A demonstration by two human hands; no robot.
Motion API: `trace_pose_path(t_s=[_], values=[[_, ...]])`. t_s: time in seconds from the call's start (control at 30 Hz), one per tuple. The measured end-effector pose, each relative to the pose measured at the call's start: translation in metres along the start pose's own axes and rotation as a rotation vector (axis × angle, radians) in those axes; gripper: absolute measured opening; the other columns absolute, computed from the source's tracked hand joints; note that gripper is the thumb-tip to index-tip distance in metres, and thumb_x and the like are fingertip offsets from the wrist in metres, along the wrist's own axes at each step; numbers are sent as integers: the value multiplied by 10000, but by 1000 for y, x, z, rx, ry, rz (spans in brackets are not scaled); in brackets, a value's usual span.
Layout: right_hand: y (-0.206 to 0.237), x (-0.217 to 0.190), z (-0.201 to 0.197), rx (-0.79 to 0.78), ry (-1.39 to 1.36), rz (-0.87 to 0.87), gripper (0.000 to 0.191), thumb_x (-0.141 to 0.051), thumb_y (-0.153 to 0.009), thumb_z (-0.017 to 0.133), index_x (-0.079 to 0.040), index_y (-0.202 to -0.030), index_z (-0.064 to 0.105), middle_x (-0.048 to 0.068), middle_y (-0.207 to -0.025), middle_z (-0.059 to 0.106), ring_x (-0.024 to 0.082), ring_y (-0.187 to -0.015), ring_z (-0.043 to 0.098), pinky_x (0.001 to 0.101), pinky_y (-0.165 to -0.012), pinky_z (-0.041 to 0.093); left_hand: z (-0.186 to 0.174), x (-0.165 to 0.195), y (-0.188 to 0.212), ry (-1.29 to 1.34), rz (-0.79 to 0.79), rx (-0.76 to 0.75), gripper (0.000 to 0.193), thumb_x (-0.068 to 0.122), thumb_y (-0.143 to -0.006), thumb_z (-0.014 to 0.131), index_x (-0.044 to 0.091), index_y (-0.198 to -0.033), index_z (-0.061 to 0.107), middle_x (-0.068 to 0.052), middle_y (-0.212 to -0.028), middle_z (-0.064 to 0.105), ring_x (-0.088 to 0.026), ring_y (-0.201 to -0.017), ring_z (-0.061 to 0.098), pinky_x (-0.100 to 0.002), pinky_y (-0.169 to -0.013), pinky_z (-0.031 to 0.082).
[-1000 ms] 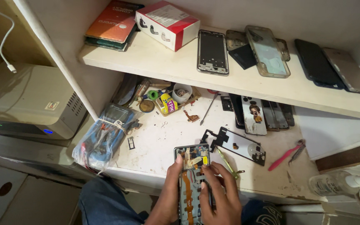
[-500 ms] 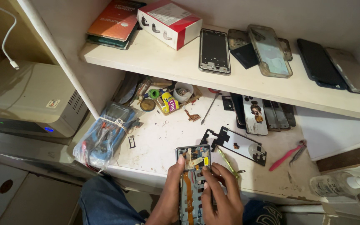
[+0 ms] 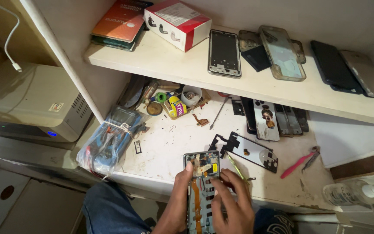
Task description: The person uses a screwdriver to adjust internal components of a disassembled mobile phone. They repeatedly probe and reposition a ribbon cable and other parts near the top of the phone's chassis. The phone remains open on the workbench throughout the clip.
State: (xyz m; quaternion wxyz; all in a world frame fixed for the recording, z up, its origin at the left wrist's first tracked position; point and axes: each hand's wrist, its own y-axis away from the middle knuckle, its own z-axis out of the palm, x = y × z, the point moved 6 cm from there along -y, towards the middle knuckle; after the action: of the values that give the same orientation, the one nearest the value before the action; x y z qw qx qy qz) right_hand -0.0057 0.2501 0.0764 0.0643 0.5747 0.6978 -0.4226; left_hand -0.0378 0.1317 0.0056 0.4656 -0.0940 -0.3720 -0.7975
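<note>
- Here my left hand (image 3: 179, 203) is wrapped round the left side of an opened phone (image 3: 202, 186), thumb pressed on its upper left corner, so that hand has it firmly held
- My right hand (image 3: 234, 207) lies over the phone's right half, fingers (image 3: 221, 190) curled down onto its insides; whether they pinch some small part I cannot tell
- The phone sits at the front edge of the worktop (image 3: 169, 143), roughly mid-way along, its top end resting on the surface and its lower end hanging over towards my lap; an orange flex strip runs down its middle
- Just beside my right hand a thin yellow-handled tool (image 3: 235, 167) lies slanted on the worktop
- Behind it, touching distance from the phone's top corner, lies a black phone frame (image 3: 245, 151)
- Towards the right front corner sit pink tweezers (image 3: 299, 162)
- At the left edge a clear bag of tools (image 3: 109, 141) hangs partly over the front
- Along the back edge, under the shelf (image 3: 174, 60), there are a small tray of tapes and tubs (image 3: 180, 102) and a row of phone back covers (image 3: 269, 115)
- On the shelf above lie a red and white box (image 3: 178, 21) and several phone screens (image 3: 224, 53)
</note>
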Motion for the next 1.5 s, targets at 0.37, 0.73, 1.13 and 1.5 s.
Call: trace_pose_path(t_s=[0.37, 0.73, 1.13, 1.5], values=[[-6, -6, -7, 17, -32, -22, 330, 34, -838, 675, -37, -1153, 744, 184, -1285, 633, 290, -1136, 711, 382, -921, 595, 1, 0, -9, -13, 12, -67, 689, 634, -911, 513, 84, -1322, 560, -155, -1160, 659, -238, -1016, 661, -417, -875, 552], [1, 22, 17, 20, -65, 67, 362, 23, -796, 707, -63, -1144, 761, 176, -1294, 627, 284, -1151, 702, 383, -910, 610, 0, 13, -7, -101, -13, 79, 668, 602, -916, 480, 98, -1338, 601, -160, -1232, 687, -239, -1125, 638, -400, -1013, 480], [9, 49, 32, 42, -47, -4, 371, 3, -785, 718, -84, -1140, 776, 157, -1267, 647, 265, -1126, 709, 374, -899, 608, -24, -8, -44, -13, 112, 9, 652, 517, -959, 496, 59, -1420, 549, -195, -1315, 656, -245, -1173, 632, -401, -1031, 474], [22, 79, 52, 10, -12, 18, 429, -11, -780, 719, -108, -1196, 758, 157, -1272, 630, 275, -1146, 682, 390, -907, 601, -50, -24, -75, -83, 234, -96, 677, 484, -1011, 462, -31, -1449, 504, -279, -1389, 614, -298, -1249, 611, -427, -1077, 463]])
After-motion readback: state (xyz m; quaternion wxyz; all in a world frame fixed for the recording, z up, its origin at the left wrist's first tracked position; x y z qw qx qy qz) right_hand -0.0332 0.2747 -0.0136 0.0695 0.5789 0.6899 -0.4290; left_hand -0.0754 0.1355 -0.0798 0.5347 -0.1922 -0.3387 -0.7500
